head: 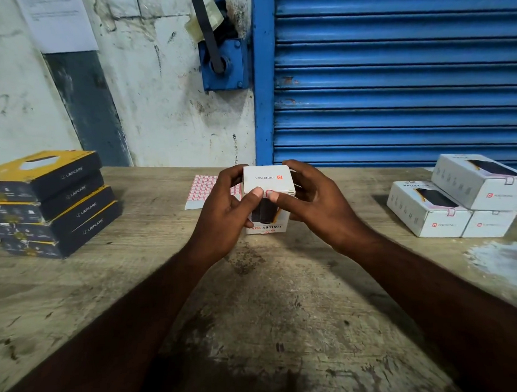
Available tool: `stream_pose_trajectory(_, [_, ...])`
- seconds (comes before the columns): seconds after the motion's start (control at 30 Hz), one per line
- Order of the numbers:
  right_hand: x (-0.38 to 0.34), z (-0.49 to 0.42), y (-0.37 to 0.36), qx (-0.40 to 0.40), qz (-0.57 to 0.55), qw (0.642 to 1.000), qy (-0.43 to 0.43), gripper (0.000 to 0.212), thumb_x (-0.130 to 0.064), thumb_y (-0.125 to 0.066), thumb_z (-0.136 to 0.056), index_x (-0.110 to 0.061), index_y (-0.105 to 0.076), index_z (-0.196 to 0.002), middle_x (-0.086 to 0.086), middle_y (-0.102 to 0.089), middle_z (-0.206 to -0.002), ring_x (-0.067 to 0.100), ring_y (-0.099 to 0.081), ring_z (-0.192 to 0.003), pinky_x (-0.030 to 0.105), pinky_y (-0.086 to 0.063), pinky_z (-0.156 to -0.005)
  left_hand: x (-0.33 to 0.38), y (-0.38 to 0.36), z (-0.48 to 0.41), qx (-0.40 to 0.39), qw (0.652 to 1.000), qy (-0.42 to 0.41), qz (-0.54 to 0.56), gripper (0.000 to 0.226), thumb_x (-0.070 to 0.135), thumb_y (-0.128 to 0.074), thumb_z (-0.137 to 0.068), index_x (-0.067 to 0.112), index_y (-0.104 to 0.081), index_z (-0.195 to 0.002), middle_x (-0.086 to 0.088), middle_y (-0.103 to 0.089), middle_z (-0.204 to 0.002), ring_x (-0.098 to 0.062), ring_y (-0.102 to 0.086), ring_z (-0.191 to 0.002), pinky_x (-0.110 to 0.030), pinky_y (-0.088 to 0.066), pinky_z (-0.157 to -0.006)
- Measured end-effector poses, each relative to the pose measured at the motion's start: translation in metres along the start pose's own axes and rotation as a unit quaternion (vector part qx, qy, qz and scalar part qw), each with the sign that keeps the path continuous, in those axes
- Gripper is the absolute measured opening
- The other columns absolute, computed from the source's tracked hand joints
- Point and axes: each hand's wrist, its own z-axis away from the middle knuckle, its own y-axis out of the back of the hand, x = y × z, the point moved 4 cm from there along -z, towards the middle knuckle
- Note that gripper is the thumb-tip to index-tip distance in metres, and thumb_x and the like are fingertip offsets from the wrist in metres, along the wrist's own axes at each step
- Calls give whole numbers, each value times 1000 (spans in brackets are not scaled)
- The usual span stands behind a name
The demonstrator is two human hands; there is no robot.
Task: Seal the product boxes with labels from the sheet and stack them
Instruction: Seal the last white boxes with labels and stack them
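A white product box (265, 180) stands on end at the middle of the wooden table (256, 299). My left hand (225, 215) grips its left side and my right hand (314, 205) grips its right side. Both thumbs press on a small red-bordered label (269, 193) at the top front edge of the box. The label sheet (199, 192) lies flat just behind my left hand, partly hidden by it. Three white boxes (456, 199) with labels on their edges are stacked at the right.
A stack of several black and yellow boxes (49, 205) sits at the table's left. A blue roller shutter (394, 71) and a stained wall (158, 96) stand behind the table. The table's near surface is worn and stained.
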Motion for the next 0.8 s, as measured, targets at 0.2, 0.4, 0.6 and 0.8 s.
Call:
stream_pose_trajectory(0.2, [0, -1, 2, 11, -1, 1000, 3, 56, -23, -82, -84, -28, -55, -133, -7, -65, -131, 9, -62, -122, 45, -53, -104, -1, -2, 0, -3, 1000, -2, 7, 50, 37, -58, -89, 24, -45, -137, 10, -58, -132, -26, -66, -82, -31, -60, -62])
stream_pose_trajectory(0.4, [-3, -1, 5, 12, -21, 1000, -16, 51, -16, -86, -79, -23, -55, -120, -2, -69, -121, 9, -67, -113, 25, -57, -80, 1, -1, 1, -17, 1000, -21, 6, 52, 33, -59, -90, 21, -45, -139, 6, -57, -137, -7, -58, -67, -36, -60, -65])
stream_pose_trajectory(0.6, [-3, -2, 5, 6, -91, 992, -84, 53, 2, -83, -76, -14, -54, -117, 6, -72, -114, 14, -70, -100, 21, -53, -64, 5, -1, 5, -23, 999, -44, -17, 54, 30, -60, -91, 21, -45, -141, 12, -55, -139, -6, -55, -65, -51, -58, -69])
stream_pose_trajectory(0.8, [-1, -3, 8, 14, -147, 982, -118, 57, 22, -74, -68, -12, -54, -108, 10, -71, -111, 26, -69, -106, 37, -56, -75, 3, -4, 7, -30, 997, -55, -45, 58, 28, -63, -90, 21, -44, -144, 20, -53, -138, -21, -55, -68, -57, -56, -73])
